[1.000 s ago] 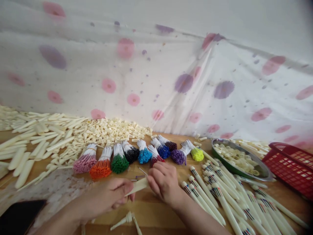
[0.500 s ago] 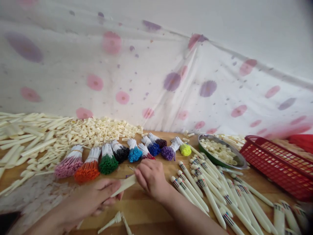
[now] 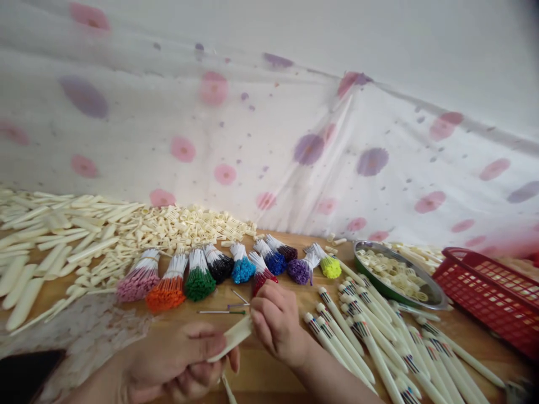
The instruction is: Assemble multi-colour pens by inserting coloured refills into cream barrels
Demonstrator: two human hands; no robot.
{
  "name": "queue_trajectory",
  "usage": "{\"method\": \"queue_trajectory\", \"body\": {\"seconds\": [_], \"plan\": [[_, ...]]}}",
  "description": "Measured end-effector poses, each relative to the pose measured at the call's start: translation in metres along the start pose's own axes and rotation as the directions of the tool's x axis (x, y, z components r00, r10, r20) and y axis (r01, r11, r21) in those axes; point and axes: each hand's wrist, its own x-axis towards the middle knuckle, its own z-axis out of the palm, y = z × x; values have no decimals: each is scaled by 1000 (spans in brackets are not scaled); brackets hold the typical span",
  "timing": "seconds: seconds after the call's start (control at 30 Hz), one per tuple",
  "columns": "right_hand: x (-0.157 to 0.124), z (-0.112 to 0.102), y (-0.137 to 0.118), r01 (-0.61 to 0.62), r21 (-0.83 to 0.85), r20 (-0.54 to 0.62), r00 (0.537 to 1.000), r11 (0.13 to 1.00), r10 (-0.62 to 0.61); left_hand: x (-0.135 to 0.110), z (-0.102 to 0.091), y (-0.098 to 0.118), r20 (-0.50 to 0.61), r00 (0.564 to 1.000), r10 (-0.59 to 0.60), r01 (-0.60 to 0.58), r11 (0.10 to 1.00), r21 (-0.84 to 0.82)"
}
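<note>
My left hand (image 3: 181,359) is closed round one end of a cream plastic pen barrel (image 3: 233,339), its thumb lying along the top. Fingers of my right hand (image 3: 278,320) are bunched at the barrel's far end and hide that tip. The barrel slants up to the right above the wooden table (image 3: 261,381). Just beyond it lie a few loose thin pen refills (image 3: 221,312). Below my left hand, part of a narrow cream piece (image 3: 228,388) shows. Behind my right hand stands a bundle of red-tipped refills (image 3: 261,272).
Bundles of coloured refills, such as orange (image 3: 166,292) and green (image 3: 200,280), form a row. Cream pen parts (image 3: 189,224) are heaped at the back left. Multicolour pens (image 3: 379,331) lie at right, near a metal bowl (image 3: 438,297) of small parts and a red basket (image 3: 484,297).
The view has swung left, so things appear further right. Both hands remain on the barrel. More loose refills show beyond them, while my left hand now covers most of the cream pieces in front.
</note>
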Motion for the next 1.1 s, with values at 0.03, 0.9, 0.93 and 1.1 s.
{"method": "queue_trajectory", "body": {"seconds": [0.03,0.9,0.93,1.1], "plan": [[-1,6,2,-104,8,16,994,995,104,0,3,1,-119,992,36,-22,993,112],[42,18,-10,-377,107,289,897,920,334,-3,34,16,-625,744,234,245,775,582],[49,22,-12,-383,91,296,892,919,342,-2,32,16,-649,722,240,282,754,593],[84,45,-31,-355,83,301,900,931,316,-13,9,21,-698,643,316,348,691,633]]}}
